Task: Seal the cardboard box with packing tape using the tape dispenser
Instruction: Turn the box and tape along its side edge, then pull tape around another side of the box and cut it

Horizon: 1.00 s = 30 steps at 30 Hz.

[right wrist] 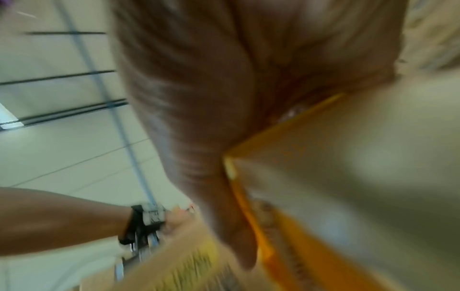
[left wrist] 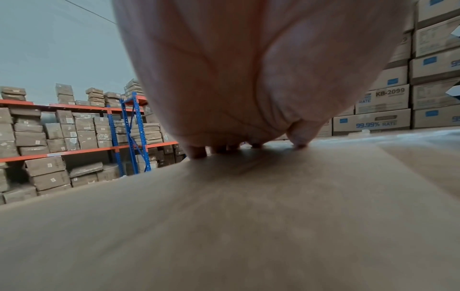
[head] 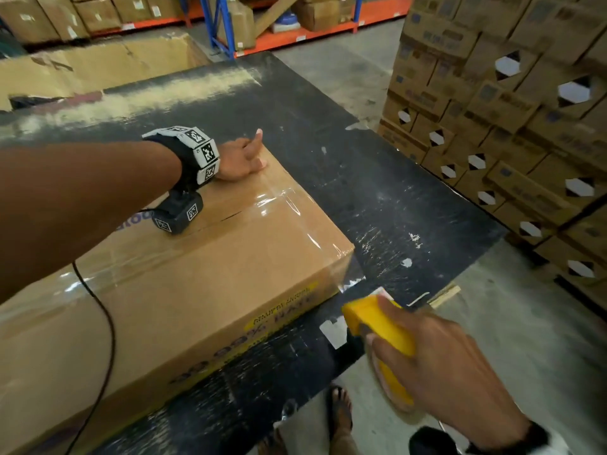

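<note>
Already a tape strip [head: 289, 211] is laid across the cardboard box [head: 203, 274] on the table [head: 394, 192], pressed flat-fingered by the left hand [head: 241, 159], while the tape dispenser [head: 377, 333] is gripped by the right hand [head: 437, 362] off the near-right corner, with tearing off judged left.

right wrist view motion-blurred | cardboard box [head: 184, 290] cut by left edge | tape dispenser [head: 377, 326] partly hidden under right hand [head: 437, 359]

Brown corrugated cardboard box [head: 184, 290]: matt, smooth faces. Clear packing tape strip [head: 279, 205]: glossy, wrinkled. Yellow plastic tape dispenser [head: 381, 336]: smooth. Black tabletop [head: 377, 178]: scuffed, worn pale in patches.
</note>
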{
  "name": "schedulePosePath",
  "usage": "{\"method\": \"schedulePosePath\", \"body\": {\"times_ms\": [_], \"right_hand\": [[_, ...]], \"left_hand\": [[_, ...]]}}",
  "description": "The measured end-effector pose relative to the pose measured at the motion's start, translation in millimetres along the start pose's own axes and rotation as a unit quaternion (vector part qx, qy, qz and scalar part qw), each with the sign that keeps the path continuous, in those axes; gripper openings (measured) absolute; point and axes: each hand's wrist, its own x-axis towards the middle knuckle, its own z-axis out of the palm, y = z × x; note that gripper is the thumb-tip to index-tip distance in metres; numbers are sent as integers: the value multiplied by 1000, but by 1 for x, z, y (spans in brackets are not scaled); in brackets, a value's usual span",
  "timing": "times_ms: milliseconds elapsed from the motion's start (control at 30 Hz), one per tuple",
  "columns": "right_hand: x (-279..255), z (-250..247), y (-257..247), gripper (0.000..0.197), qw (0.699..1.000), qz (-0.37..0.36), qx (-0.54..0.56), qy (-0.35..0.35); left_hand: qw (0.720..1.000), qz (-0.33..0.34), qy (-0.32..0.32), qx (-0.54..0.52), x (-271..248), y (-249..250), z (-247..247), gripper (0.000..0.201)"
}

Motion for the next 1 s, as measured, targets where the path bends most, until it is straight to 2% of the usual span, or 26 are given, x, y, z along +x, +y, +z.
{"method": "schedulePosePath", "body": {"times_ms": [67, 167, 200, 267, 333, 367, 467, 566, 666, 766, 866, 1000], "right_hand": [[-3, 12, 4, 60, 999, 14, 18, -50], [-14, 25, 17, 55, 988, 28, 128, -75], [-18, 28, 23, 57, 984, 23, 161, -74], [-21, 32, 31, 61, 975, 7, 217, -43], [-22, 31, 35, 64, 966, -15, 257, -9], [-21, 30, 38, 64, 960, -22, 280, 11], [-21, 25, 47, 67, 941, -68, 324, 76], [-23, 20, 55, 69, 919, -107, 357, 127], [-26, 17, 63, 73, 898, -134, 387, 162], [-30, 11, 68, 75, 872, -169, 415, 199], [-33, 4, 70, 75, 854, -208, 421, 223], [-37, -1, 73, 75, 845, -251, 409, 235]], "left_hand": [[1000, -2, -13, 3, 0, 1, 0, 73], [998, 6, 35, 51, -7, 11, -6, 69], [996, 43, 58, 55, -19, 23, -8, 65], [986, 139, 78, 42, -46, 56, -16, 62], [969, 239, 43, 48, -80, 95, -14, 67], [960, 267, 22, 84, -95, 115, -8, 70], [938, 280, -16, 204, -125, 153, 21, 72], [942, 254, -7, 218, -130, 163, 28, 58], [965, 231, 5, 125, -143, 171, 24, 56], [965, 239, 20, -104, -165, 182, 20, 43], [917, 180, -57, -351, -190, 193, 20, 34], [870, 163, -38, -464, -218, 197, 24, 33]]}}
